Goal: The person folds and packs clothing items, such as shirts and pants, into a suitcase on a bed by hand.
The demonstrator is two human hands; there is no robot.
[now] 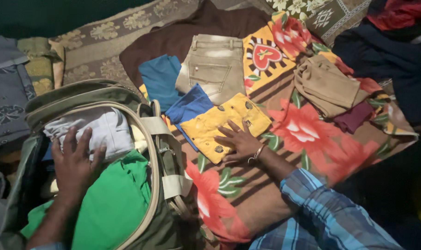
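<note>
My left hand [74, 164] lies flat, fingers spread, on folded clothes inside an open olive-green bag [85, 95], touching a white garment [104, 129] and a green garment [111, 203]. My right hand [238, 141] rests palm down on a folded yellow patterned garment [224, 122] on the floral blanket [312, 134]; a bangle is on that wrist. A blue folded cloth [189, 107] lies partly under the yellow one.
Beige jeans [215, 67], a teal cloth [159, 78], a folded tan garment [326, 85] and a maroon cloth [354, 118] lie on the blanket. A brown cloth [182, 32] lies behind. Dark clothes [391, 60] sit at the far right.
</note>
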